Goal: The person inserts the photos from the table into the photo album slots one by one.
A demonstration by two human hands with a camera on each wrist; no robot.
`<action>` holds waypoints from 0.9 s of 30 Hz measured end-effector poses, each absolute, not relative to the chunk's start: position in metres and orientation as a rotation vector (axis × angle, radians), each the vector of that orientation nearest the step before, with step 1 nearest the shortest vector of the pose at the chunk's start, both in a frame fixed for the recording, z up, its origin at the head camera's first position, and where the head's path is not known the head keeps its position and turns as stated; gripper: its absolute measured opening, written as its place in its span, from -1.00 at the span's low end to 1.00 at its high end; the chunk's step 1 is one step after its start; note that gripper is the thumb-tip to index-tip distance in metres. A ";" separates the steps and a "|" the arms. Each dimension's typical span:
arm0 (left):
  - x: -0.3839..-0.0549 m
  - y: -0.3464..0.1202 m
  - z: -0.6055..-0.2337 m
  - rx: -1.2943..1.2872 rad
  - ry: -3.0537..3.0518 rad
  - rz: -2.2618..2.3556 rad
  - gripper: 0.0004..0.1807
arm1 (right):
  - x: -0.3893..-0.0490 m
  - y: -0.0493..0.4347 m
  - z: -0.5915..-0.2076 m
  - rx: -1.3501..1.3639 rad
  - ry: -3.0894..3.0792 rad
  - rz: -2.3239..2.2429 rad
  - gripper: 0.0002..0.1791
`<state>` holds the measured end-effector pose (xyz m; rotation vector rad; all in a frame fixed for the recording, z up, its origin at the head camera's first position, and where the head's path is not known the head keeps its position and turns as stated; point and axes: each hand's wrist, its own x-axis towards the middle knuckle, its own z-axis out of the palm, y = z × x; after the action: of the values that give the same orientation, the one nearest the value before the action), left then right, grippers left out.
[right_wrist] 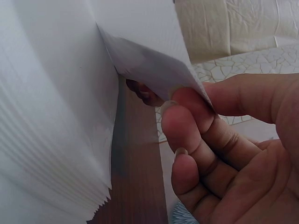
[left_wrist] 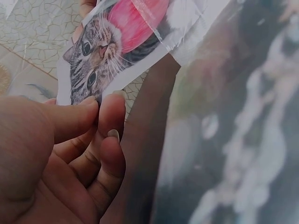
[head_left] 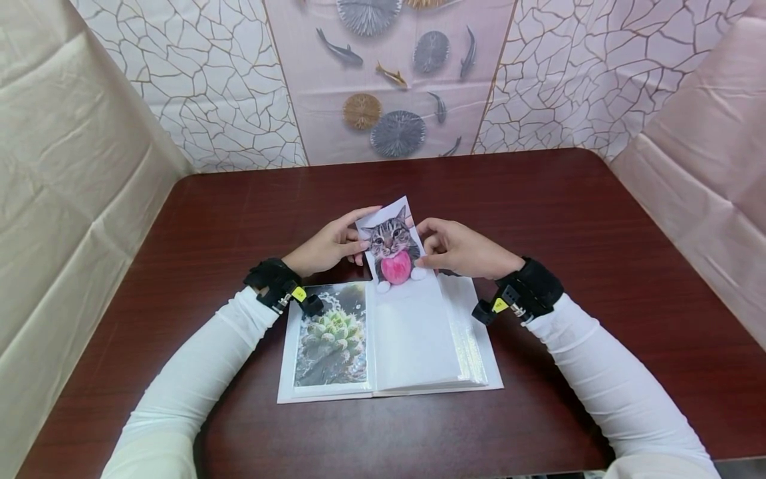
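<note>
A photo of a tabby cat with a pink ball [head_left: 391,243] stands tilted at the top of an open photo album [head_left: 419,339]. Its lower end sits in the clear sleeve of the right-hand page. My left hand [head_left: 329,244] pinches the photo's left edge between thumb and fingers, as the left wrist view also shows [left_wrist: 79,149]. On the opposite edge, my right hand [head_left: 463,247] pinches the photo; in the right wrist view this hand [right_wrist: 233,140] holds it from the side, with the white back of the print [right_wrist: 145,60] showing.
The album's left page holds a succulent photo [head_left: 332,336]. Several more pages lie stacked under the right-hand sleeve. The album rests on a dark red-brown table [head_left: 239,213], with a patterned cloth wall [head_left: 209,80] behind it and pale cloth [head_left: 78,186] at the sides.
</note>
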<state>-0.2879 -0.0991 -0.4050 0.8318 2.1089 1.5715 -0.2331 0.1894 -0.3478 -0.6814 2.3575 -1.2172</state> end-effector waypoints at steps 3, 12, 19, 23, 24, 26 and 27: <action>-0.288 -0.099 -0.406 0.832 2.115 1.561 -0.29 | -0.234 0.189 -0.348 -0.667 2.359 -1.215 -0.46; -0.287 -0.099 -0.407 0.841 2.119 1.533 -0.31 | -0.234 0.189 -0.348 -0.682 2.354 -1.237 -0.37; -0.288 -0.099 -0.408 0.865 2.109 1.528 -0.34 | -0.234 0.189 -0.348 -0.673 2.354 -1.263 -0.22; -0.288 -0.098 -0.408 0.881 2.106 1.522 -0.35 | -0.234 0.189 -0.349 -0.688 2.359 -1.280 -0.13; -0.287 -0.098 -0.408 0.882 2.105 1.519 -0.35 | -0.234 0.189 -0.349 -0.692 2.358 -1.285 -0.10; -0.287 -0.098 -0.407 0.881 2.102 1.513 -0.35 | -0.235 0.189 -0.348 -0.701 2.357 -1.292 -0.06; -0.287 -0.098 -0.407 0.881 2.101 1.511 -0.35 | -0.235 0.189 -0.348 -0.710 2.355 -1.296 -0.04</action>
<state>-0.2868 -0.0982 -0.4069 0.8808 2.1015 1.5110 -0.2347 0.1889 -0.3483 -0.7102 2.3551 -1.2964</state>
